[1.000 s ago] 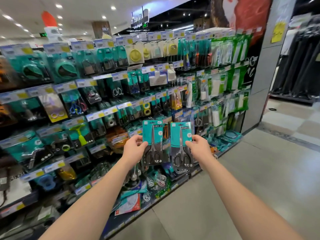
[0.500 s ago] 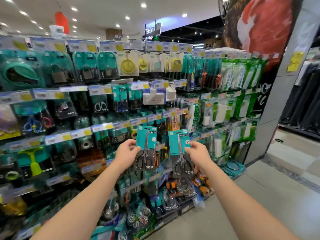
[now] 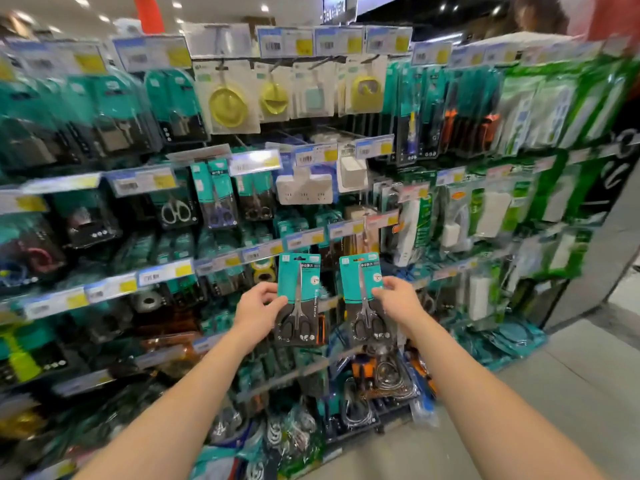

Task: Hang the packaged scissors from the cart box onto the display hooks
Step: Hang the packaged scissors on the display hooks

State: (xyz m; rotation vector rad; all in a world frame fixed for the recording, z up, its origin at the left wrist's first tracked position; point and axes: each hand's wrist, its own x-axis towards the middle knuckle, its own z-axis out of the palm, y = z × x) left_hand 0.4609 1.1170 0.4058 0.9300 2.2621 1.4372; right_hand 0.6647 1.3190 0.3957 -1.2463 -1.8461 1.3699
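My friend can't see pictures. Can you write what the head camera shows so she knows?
Two bare hands each hold up a teal packaged pair of scissors, the left hand gripping one pack and the right hand the other, in front of a crowded shop display wall. Behind them hang more packaged goods under yellow price tags.
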